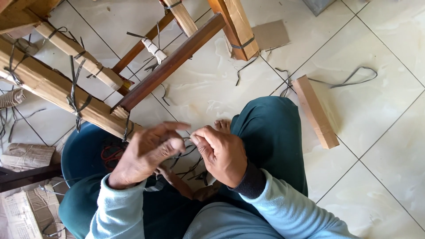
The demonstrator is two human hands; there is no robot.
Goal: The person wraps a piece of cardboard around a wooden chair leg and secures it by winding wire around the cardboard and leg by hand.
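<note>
On the pale tiled floor (389,146), seen from above, a person sits cross-legged in dark teal trousers and a light blue top. At the far left lie folded sheets of brown cardboard (26,156) and a small coil of cord (11,97). Above them a wooden furniture frame (170,64) lies tilted across the tiles, its legs and rails partly wrapped in cardboard strips (53,86) that are tied down with dark plastic straps (76,104). Just below the frame's lower rail sits a dark blue tub (82,152) with something red inside it, too dim to make out.

The left hand (148,152) is raised in front of the tub, fingers curled inward with the thumb pressed toward them; it looks to be pinching the end of a thin dark strap (188,155), though the motion blur there makes the grip hard to confirm. The right hand (221,155) meets it almost fingertip to fingertip, thumb and forefinger closed narrowly on the same strap, which trails down between both hands toward the bare feet (223,125) and lap.

Farther right, a cardboard-wrapped leg (237,28) stands beside a flat cardboard scrap (272,34). A loose wooden block (315,111) lies on the tiles beside the right knee, and a long dark strap loop (354,77) curls on the floor just beyond it.
</note>
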